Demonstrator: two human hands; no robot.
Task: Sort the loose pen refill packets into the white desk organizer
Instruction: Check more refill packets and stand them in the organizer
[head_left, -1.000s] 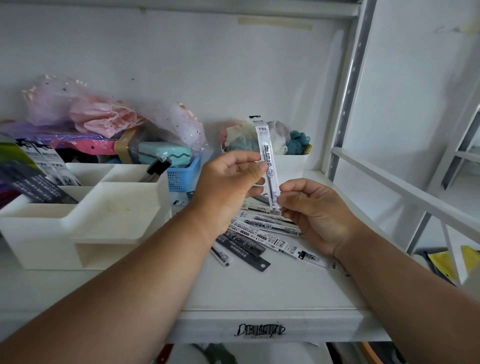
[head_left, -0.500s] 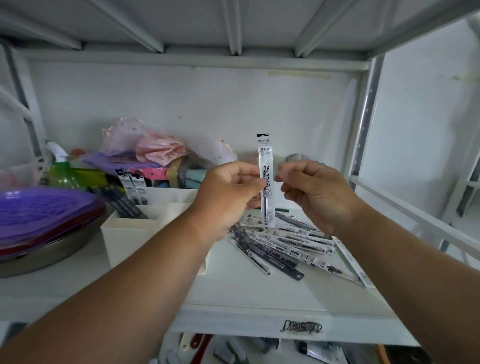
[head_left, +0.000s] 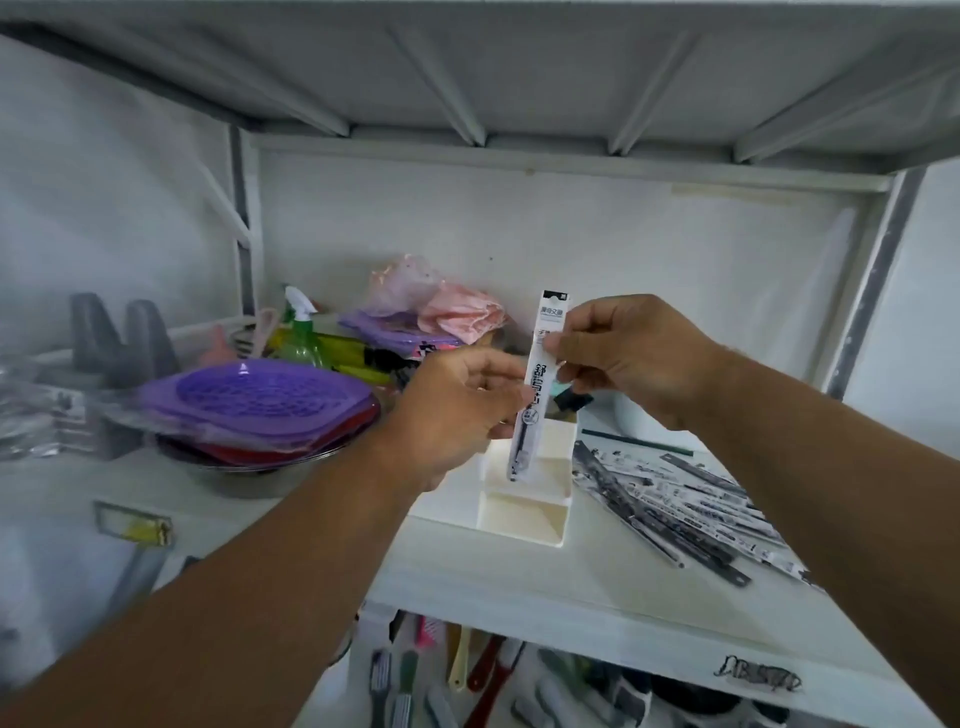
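Head view shows both hands raised over the shelf (head_left: 467, 577), sharing one refill packet (head_left: 540, 384). The right hand (head_left: 628, 358) pinches its upper part just below the dark header, while the left hand (head_left: 462, 405) grips its middle from the side. Held so, the packet stands nearly upright with its lower end just above the white desk organizer (head_left: 524, 512), probably so it can drop lengthwise into a compartment instead of lying across the rim. Which compartment lies under it cannot be told. The organizer sits near the shelf's front edge, toward its left end. The remaining loose packets (head_left: 680, 504) lie fanned along the shelf's right side, beside the organizer, presumably kept within reach for later picks. A purple tray (head_left: 260, 395) rests on the neighbouring surface to the left.
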